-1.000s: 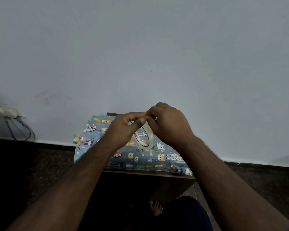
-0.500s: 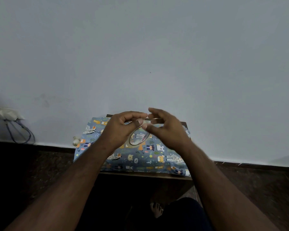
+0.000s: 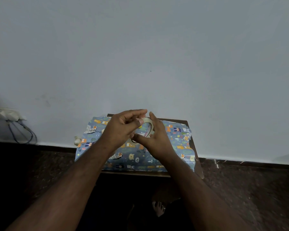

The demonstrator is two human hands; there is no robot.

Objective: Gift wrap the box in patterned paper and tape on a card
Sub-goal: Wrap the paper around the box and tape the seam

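**Freeing the tape end**

Head view: your left hand (image 3: 122, 129) and right hand (image 3: 154, 139) both grip the tape roll (image 3: 146, 129) above the patterned paper (image 3: 175, 144) on the table (image 3: 196, 162). Steady the roll; peel the end slowly, keeping it flat.

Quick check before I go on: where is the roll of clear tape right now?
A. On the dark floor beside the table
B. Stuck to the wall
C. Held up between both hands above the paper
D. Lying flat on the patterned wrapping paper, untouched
C: the roll of clear tape is held between the left hand and the right hand, above the blue animal-print wrapping paper spread on the small wooden table.
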